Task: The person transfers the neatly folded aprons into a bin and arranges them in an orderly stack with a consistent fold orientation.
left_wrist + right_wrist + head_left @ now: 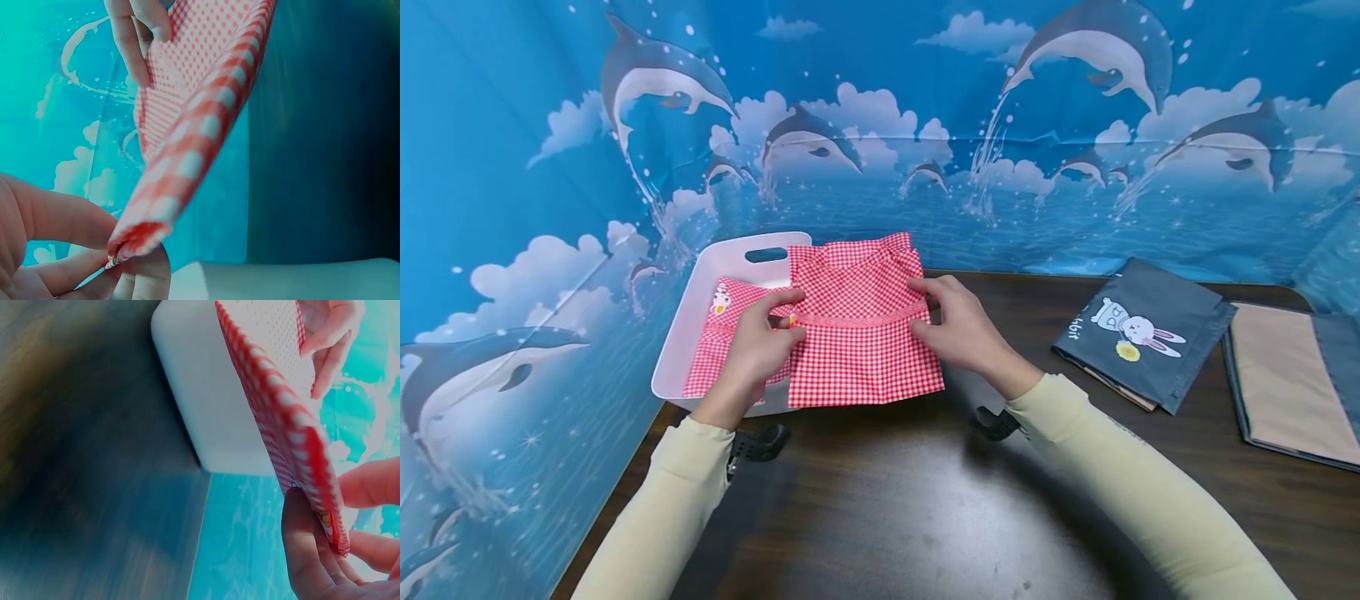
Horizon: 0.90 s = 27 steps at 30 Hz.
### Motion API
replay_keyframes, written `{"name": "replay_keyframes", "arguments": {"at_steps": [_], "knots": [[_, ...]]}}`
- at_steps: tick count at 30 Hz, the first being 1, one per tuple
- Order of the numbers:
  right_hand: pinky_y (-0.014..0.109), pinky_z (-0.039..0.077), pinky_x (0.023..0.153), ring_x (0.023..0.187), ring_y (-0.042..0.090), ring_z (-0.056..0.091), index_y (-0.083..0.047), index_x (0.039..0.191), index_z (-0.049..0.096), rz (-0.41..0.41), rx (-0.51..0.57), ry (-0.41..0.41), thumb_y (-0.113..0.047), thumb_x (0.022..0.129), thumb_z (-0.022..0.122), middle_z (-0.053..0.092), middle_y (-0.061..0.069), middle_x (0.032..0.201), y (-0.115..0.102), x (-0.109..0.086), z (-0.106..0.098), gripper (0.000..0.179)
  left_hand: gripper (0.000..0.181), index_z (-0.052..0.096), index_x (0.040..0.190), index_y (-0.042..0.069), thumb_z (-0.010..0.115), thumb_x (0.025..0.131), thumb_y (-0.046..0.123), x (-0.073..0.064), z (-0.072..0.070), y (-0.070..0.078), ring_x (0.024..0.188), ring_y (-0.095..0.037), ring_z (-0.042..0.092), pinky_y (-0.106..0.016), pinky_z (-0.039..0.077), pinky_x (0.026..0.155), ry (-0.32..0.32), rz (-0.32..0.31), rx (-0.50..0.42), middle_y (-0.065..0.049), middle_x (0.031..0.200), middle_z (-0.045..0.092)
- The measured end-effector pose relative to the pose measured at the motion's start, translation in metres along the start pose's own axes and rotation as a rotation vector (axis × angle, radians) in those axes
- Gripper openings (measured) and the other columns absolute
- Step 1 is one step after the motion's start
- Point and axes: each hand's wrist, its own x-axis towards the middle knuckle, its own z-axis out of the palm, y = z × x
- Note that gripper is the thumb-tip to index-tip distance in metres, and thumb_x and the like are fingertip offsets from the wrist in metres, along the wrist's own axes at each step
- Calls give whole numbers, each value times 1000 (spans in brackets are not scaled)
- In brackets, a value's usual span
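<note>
A folded red-and-white checked garment (865,333), with a seam band across its middle, is held up between both hands. My left hand (758,337) pinches its left edge between thumb and fingers, and my right hand (958,325) pinches the right edge. From the left wrist view, the garment's thick folded edge (187,150) runs up from the left fingers. In the right wrist view the right fingers (303,540) grip a corner that bears a small print. A white plastic bin (673,350) stands behind the left hand, partly covered by the garment.
Another checked garment (730,312) with a small cartoon print lies inside the bin. On the right of the dark wooden table (880,500) lie a folded dark grey cloth (1150,333) with a rabbit print and a beige-and-grey folded cloth (1285,367). A dolphin-print curtain (880,167) hangs behind.
</note>
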Motion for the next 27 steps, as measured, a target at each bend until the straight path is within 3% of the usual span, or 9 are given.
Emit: {"name": "replay_keyframes", "arguments": {"at_steps": [17, 27], "knots": [[42, 63, 93, 132, 29, 63, -13, 159, 52, -44, 116, -85, -6, 91, 78, 53, 11, 155, -17, 11, 23, 74, 58, 53, 159, 14, 62, 102, 6, -4, -34, -10, 107, -22, 55, -15, 55, 75, 44, -14, -31, -22, 140, 52], [45, 61, 104, 141, 35, 59, -6, 157, 53, -123, 219, -128, 0, 91, 77, 46, 16, 164, -31, 22, 54, 71, 59, 48, 163, 17, 58, 106, 9, -1, -56, -25, 111, -20, 52, -18, 55, 75, 76, -66, -51, -23, 152, 47]]}}
